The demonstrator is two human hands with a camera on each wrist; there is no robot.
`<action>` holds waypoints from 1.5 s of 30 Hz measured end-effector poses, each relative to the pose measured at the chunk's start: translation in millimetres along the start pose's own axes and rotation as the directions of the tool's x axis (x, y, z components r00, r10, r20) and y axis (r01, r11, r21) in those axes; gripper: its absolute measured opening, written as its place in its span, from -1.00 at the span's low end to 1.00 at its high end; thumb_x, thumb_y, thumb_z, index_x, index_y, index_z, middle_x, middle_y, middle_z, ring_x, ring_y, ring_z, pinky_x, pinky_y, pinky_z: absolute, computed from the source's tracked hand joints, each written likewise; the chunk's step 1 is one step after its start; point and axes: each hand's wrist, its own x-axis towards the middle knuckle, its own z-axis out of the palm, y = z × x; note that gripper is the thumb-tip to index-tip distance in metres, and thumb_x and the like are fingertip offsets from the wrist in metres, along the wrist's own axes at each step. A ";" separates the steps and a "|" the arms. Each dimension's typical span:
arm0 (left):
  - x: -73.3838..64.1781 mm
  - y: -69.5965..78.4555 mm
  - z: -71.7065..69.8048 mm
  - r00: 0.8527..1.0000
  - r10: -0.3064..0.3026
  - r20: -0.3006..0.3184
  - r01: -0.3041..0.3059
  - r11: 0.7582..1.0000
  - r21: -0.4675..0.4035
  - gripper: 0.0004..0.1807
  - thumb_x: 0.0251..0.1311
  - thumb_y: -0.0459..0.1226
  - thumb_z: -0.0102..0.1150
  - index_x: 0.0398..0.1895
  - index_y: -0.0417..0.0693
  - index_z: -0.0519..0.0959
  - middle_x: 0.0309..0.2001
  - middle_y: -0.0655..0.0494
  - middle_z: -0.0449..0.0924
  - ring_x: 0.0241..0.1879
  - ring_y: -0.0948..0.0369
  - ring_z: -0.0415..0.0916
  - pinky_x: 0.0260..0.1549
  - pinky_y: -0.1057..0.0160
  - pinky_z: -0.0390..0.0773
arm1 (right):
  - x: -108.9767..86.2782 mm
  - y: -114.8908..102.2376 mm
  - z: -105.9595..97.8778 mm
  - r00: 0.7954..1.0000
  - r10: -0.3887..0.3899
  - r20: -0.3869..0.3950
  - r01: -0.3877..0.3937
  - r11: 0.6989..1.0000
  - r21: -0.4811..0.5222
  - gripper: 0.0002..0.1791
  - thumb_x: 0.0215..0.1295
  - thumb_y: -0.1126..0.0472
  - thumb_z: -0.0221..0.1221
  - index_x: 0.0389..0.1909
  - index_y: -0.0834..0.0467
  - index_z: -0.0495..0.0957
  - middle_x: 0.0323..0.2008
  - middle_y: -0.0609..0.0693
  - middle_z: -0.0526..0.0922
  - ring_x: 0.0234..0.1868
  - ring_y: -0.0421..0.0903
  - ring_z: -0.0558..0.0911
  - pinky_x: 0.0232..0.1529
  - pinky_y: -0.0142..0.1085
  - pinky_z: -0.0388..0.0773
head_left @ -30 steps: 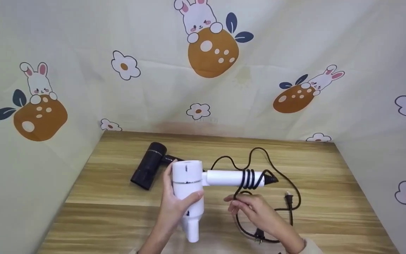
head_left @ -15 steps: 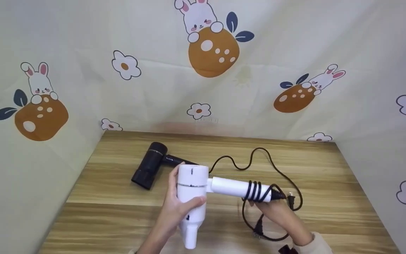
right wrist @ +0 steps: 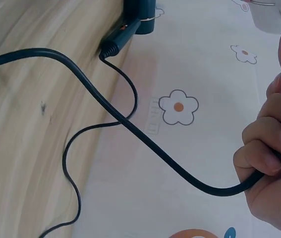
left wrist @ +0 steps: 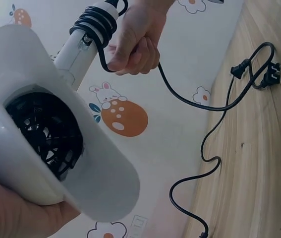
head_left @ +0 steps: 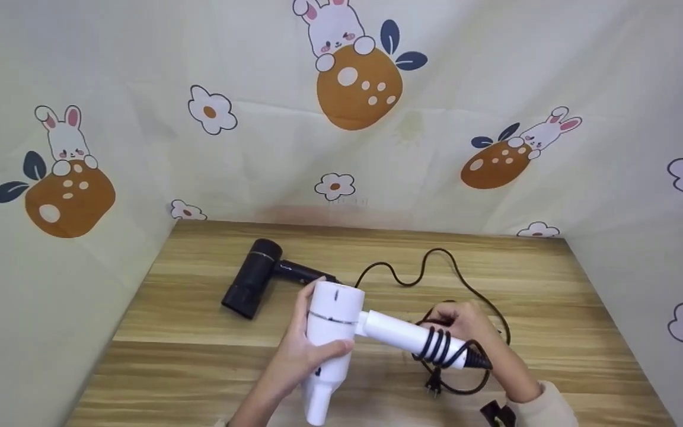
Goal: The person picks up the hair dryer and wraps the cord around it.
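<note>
My left hand (head_left: 312, 350) grips the barrel of a white hair dryer (head_left: 332, 305), thumb across its near side. The dryer's flat nozzle (left wrist: 103, 188) points toward me, its black inner grille showing in the left wrist view. Its handle (head_left: 398, 332) slants down to the right, with several turns of black cord (head_left: 438, 346) wound near the end. On the far side of the handle my right hand (head_left: 466, 323) holds the cord's free length in curled fingers, as the right wrist view shows. From that hand the loose cord (right wrist: 145, 141) droops toward the table.
A black hair dryer (head_left: 252, 279) lies on the wooden table (head_left: 199, 367) at the back left, its thin cord (head_left: 454, 261) snaking right. The white dryer's plug (head_left: 433, 382) lies near the front. A printed cloth (head_left: 246, 154) walls in the back and sides.
My right hand has carried the cord from the handle's near side, underneath, to its far side. The white dryer has shifted slightly right and nearer, its handle end swinging down. The black dryer stays put.
</note>
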 end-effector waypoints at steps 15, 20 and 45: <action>1.0 1.1 4.7 1.000 0.019 -0.019 -0.014 0.974 0.227 0.17 -0.30 -0.26 0.48 0.40 0.31 -0.06 -0.10 -0.16 0.46 -0.33 0.11 0.51 -0.45 0.20 0.60 | -3.0 -15.6 -9.3 0.997 0.003 -0.083 -0.040 0.892 -0.450 -0.63 -0.15 -0.14 0.36 -0.78 -0.03 0.44 -0.78 -0.26 0.44 -0.72 -0.41 0.21 -0.71 -0.51 0.20; 2.4 -0.7 7.4 0.999 0.028 -0.023 -0.020 0.957 0.290 0.18 -0.31 -0.24 0.48 0.41 0.31 -0.07 -0.12 -0.15 0.47 -0.34 0.12 0.51 -0.45 0.24 0.59 | -3.7 -22.3 -9.0 0.993 0.019 -0.118 -0.092 0.749 -0.656 -0.44 -0.25 -0.31 0.30 -0.87 -0.01 0.26 -0.87 -0.22 0.22 -0.78 -0.28 0.14 -0.78 -0.42 0.07; 7.9 -15.6 5.5 0.965 0.044 -0.259 0.058 0.927 0.371 0.18 -0.30 -0.23 0.47 0.42 0.19 -0.09 0.05 -0.09 0.42 -0.28 0.13 0.47 -0.37 0.23 0.51 | -11.2 -53.1 -3.1 0.971 0.224 0.080 -0.226 0.974 0.014 -0.77 0.37 0.10 0.02 -0.32 0.19 0.51 -0.68 -0.14 0.45 -0.70 -0.40 0.31 -0.73 -0.47 0.33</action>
